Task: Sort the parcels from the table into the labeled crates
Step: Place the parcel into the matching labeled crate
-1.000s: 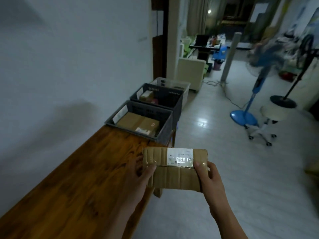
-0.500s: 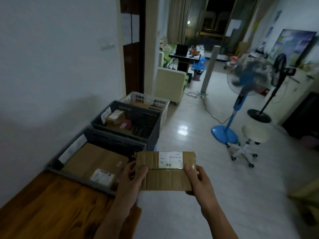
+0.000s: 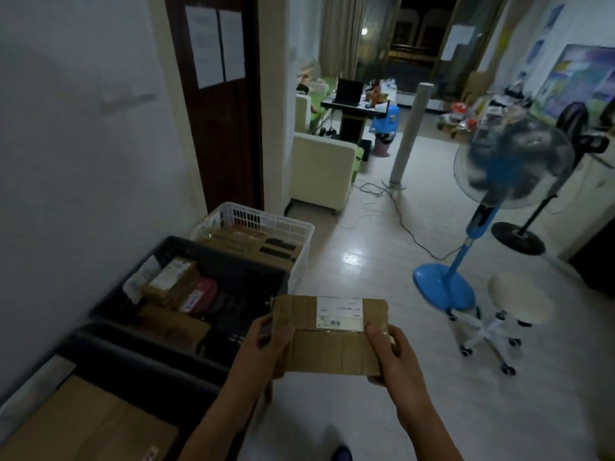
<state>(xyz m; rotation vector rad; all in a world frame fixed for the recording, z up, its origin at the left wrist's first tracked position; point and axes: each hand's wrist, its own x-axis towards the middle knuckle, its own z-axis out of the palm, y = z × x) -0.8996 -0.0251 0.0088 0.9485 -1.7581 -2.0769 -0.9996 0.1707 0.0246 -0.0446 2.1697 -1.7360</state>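
Both hands are on the cardboard parcel, left hand and right hand each pinching one end, thumbs on top; label faces up, probably so it can be read; left of the hands sits the middle dark crate, already holding boxes; beyond that, the white crate, also part-filled.

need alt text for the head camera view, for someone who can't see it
Two hands, the left hand and the right hand, hold a flat cardboard parcel with a white label above a light floor. To the left, along a white wall, stands a row of crates: two dark crates and a white crate farthest, all holding parcels. A blue standing fan is at right.
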